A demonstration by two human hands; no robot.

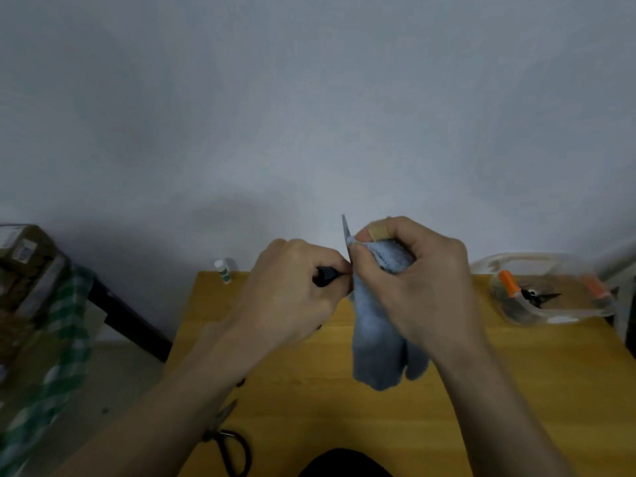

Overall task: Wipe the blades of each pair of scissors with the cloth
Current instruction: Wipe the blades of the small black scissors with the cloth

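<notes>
Presently the left hand (292, 287) grips the black handle of the held scissors (345, 232), fingers curled tight, blade tip pointing up above the yellow table (499, 390). The right hand (406, 280) pinches the blue cloth (382, 339) round the blade, thumb and forefinger closed on it. Risk: thin cloth at the edge could let the blade cut a fingertip if the pinch slips. Another pair of scissors (227, 438) lies at the table's near left; more sit in the clear container (550, 290).
</notes>
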